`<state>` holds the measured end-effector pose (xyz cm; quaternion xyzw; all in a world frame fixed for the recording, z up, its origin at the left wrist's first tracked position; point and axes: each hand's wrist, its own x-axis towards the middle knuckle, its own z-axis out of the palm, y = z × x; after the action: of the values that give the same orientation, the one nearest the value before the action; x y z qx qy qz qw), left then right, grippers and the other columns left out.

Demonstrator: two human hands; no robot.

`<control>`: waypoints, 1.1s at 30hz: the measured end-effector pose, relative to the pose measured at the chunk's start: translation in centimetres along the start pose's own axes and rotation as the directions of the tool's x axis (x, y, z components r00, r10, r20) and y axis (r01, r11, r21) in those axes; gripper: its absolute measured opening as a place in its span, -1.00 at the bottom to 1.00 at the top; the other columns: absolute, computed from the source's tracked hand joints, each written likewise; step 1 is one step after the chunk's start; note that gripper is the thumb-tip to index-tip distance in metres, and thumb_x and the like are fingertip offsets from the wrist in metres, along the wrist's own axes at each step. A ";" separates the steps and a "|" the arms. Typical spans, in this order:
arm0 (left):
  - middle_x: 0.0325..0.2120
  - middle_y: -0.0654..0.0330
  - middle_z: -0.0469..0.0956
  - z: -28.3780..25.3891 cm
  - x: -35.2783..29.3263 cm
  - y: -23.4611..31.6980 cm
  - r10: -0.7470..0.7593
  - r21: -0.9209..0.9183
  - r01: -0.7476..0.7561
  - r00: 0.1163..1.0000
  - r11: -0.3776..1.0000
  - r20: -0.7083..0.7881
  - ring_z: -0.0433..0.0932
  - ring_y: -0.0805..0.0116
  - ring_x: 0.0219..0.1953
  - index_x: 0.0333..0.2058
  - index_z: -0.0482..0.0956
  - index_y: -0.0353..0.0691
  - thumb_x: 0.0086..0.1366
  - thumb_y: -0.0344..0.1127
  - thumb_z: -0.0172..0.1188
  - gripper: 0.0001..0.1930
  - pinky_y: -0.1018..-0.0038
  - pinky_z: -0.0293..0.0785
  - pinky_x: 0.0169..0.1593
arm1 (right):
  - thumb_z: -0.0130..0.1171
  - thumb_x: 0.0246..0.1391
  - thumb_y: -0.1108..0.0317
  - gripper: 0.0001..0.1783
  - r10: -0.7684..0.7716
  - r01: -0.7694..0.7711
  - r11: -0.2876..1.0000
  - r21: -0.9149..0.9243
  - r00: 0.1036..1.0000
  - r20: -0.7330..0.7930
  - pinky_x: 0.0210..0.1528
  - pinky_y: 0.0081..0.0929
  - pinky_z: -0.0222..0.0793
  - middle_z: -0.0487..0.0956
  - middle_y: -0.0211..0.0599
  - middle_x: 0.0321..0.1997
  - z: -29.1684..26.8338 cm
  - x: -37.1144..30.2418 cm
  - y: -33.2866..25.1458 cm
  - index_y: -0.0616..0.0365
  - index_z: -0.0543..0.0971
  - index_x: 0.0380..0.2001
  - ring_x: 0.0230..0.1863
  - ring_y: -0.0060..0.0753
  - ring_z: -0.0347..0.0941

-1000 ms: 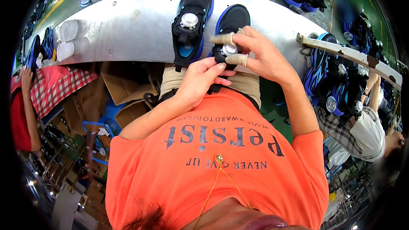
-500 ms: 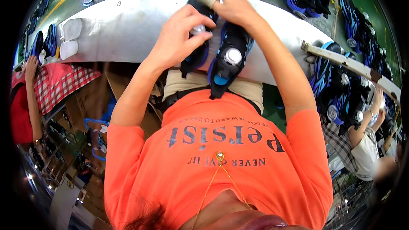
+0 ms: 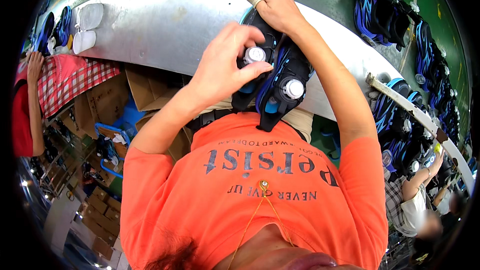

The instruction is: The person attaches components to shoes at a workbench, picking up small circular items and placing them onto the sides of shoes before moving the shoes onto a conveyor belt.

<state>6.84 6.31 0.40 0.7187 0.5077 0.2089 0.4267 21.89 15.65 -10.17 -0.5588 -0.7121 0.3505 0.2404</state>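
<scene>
Two black and blue shoes lie side by side at the near edge of the metal bench, heels toward me. The left shoe (image 3: 267, 29) bears a round silver dial (image 3: 255, 55). My left hand (image 3: 225, 65) curls round this dial, thumb on the near side and fingers on the far side. Wearing pale finger covers, my right hand (image 3: 276, 9) grips the same shoe at its far end; part of the fingertips is hidden. The right shoe (image 3: 295, 67), with its own silver dial (image 3: 293, 89), lies under my right forearm, touched by neither hand.
The curved metal bench (image 3: 160, 25) carries two clear plastic pieces (image 3: 87, 27) at left. More shoes (image 3: 372, 10) stand beyond it and at right, behind a worn metal rail (image 3: 415, 112). Co-workers' arms (image 3: 34, 85) show at both sides. Cardboard boxes (image 3: 145, 87) sit below left.
In the picture, both shoes and my hands sit slightly lower and further right, as the whole view has shifted. My left fingers have spread, uncovering more of the left shoe's dial.
</scene>
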 end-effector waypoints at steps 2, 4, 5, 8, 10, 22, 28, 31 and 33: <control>-0.33 0.28 0.42 -0.6 0.1 -0.8 0.036 -0.119 -0.018 0.988 0.993 0.150 0.34 0.53 -0.37 -0.04 0.53 -0.20 0.10 -0.46 0.24 -0.61 0.61 0.28 -0.32 | -0.04 0.21 0.06 -0.59 0.012 -0.012 1.000 -0.009 1.000 -0.012 0.12 -0.20 0.29 0.40 0.00 0.02 0.1 0.1 -0.3 0.02 0.54 -0.01 0.07 0.10 0.36; -0.33 0.28 0.41 -1.8 1.0 -1.5 0.069 -0.253 0.015 0.944 0.967 0.321 0.34 0.51 -0.36 -0.08 0.53 -0.22 0.07 -0.44 0.28 -0.63 0.60 0.29 -0.30 | -0.03 0.20 0.09 -0.61 -0.029 0.029 1.000 0.003 0.999 -0.046 0.12 -0.21 0.29 0.41 0.00 0.02 0.4 0.2 0.2 0.02 0.55 -0.01 0.07 0.09 0.36; -0.31 0.27 0.41 -1.6 0.6 -1.3 0.046 -0.191 0.013 0.952 0.981 0.303 0.35 0.48 -0.34 -0.10 0.53 -0.22 0.05 -0.40 0.32 -0.62 0.59 0.29 -0.26 | -0.02 0.20 0.10 -0.61 -0.049 0.050 0.999 0.008 0.997 -0.064 0.12 -0.22 0.29 0.41 -0.01 0.02 0.5 0.2 0.4 0.02 0.55 -0.01 0.07 0.08 0.36; -0.29 0.27 0.43 -0.5 -0.4 -0.4 0.048 -0.054 -0.047 0.999 0.997 0.018 0.36 0.46 -0.32 -0.01 0.52 -0.20 0.07 -0.40 0.30 -0.56 0.59 0.30 -0.23 | -0.01 0.19 0.11 -0.61 0.000 0.000 1.000 0.020 1.000 -0.021 0.11 -0.23 0.29 0.43 -0.03 0.01 0.1 0.1 -0.4 0.04 0.55 -0.02 0.06 0.06 0.37; -0.31 0.28 0.43 0.2 -0.7 -0.9 0.051 -0.067 -0.051 0.999 0.996 0.006 0.37 0.45 -0.30 -0.03 0.55 -0.20 0.09 -0.39 0.29 -0.59 0.57 0.32 -0.22 | 0.03 0.17 0.13 -0.61 -0.018 0.019 1.000 0.012 0.999 -0.033 0.10 -0.26 0.31 0.44 -0.05 0.01 0.3 0.0 -0.3 0.07 0.55 -0.02 0.06 0.03 0.38; -0.02 0.25 0.46 -0.8 -1.3 -1.9 0.070 0.026 -0.070 0.998 0.997 0.003 0.39 0.35 -0.08 -0.12 0.51 -0.19 -0.06 -0.28 0.44 -0.51 0.46 0.32 -0.05 | 0.12 0.11 0.20 -0.64 -0.107 0.111 0.993 0.030 0.988 -0.107 0.05 -0.29 0.35 0.47 -0.08 -0.01 0.7 0.1 0.1 0.12 0.58 -0.07 0.01 -0.03 0.42; -0.16 0.17 0.53 0.3 -0.5 -3.9 0.246 -0.117 -0.237 0.966 0.964 0.078 0.39 0.12 0.05 -0.18 0.54 -0.24 0.00 -0.27 0.39 -0.61 0.29 0.30 0.13 | 0.15 0.07 0.20 -0.66 -0.148 0.154 0.987 0.052 0.984 -0.101 0.02 -0.33 0.36 0.47 -0.10 -0.05 0.9 0.0 0.0 0.04 0.60 -0.09 -0.04 -0.06 0.43; -0.11 0.20 0.55 -2.5 2.2 -5.1 0.416 -0.319 -0.289 0.774 0.903 0.478 0.33 0.07 0.18 -0.13 0.56 -0.24 0.05 -0.31 0.32 -0.63 0.18 0.24 0.22 | 0.20 0.04 0.20 -0.69 -0.236 0.240 0.969 0.062 0.969 -0.074 -0.05 -0.34 0.39 0.47 -0.13 -0.09 2.5 0.0 -0.7 -0.03 0.63 -0.13 -0.12 -0.09 0.45; -0.06 0.17 0.54 -2.8 3.0 -4.9 0.377 -0.299 -0.252 0.776 0.920 0.506 0.33 0.08 0.18 -0.09 0.55 -0.23 0.07 -0.33 0.30 -0.62 0.21 0.23 0.23 | 0.22 0.03 0.22 -0.69 -0.137 0.144 0.984 0.101 0.988 -0.067 -0.08 -0.34 0.40 0.47 -0.13 -0.11 1.8 0.1 -1.2 -0.02 0.63 -0.13 -0.15 -0.09 0.45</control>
<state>3.28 10.75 -2.50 0.7725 0.2084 0.1137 0.5890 19.75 15.21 -10.41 -0.5040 -0.7227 0.3530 0.3149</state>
